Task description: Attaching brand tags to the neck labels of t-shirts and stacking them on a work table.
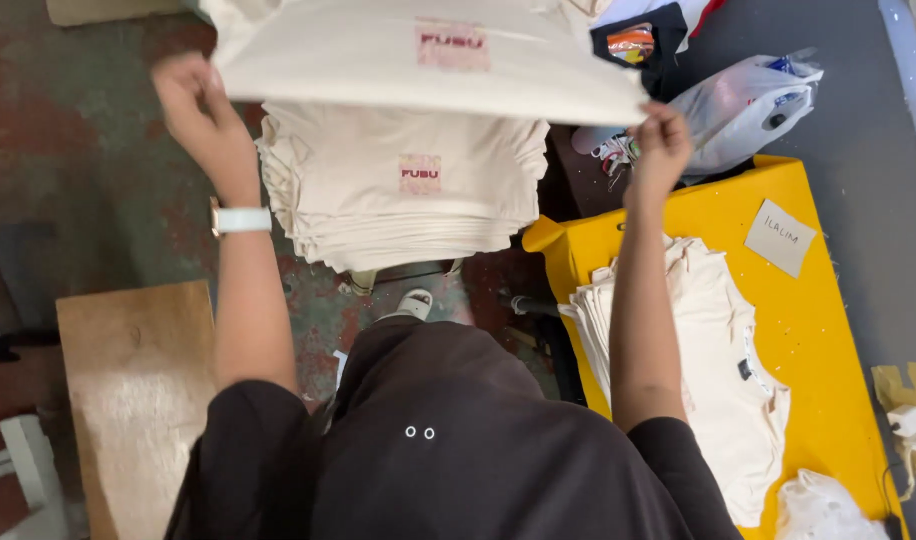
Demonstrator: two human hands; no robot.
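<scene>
I am looking down at my left hand (200, 105) and right hand (661, 140) holding up a cream shirt (428, 60) by its edges. Under it is sitting a tall stack of folded cream shirts (403, 195). More cream shirts (718, 360) are lying on a yellow table (818, 330) by my right arm.

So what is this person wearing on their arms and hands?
Both arms are bare from short black sleeves down. The left hand has no glove; a white wristband, like a watch strap, sits on that wrist. The right hand is also bare, with no band or ring that I can make out. The black top has two small round eyelets.
</scene>
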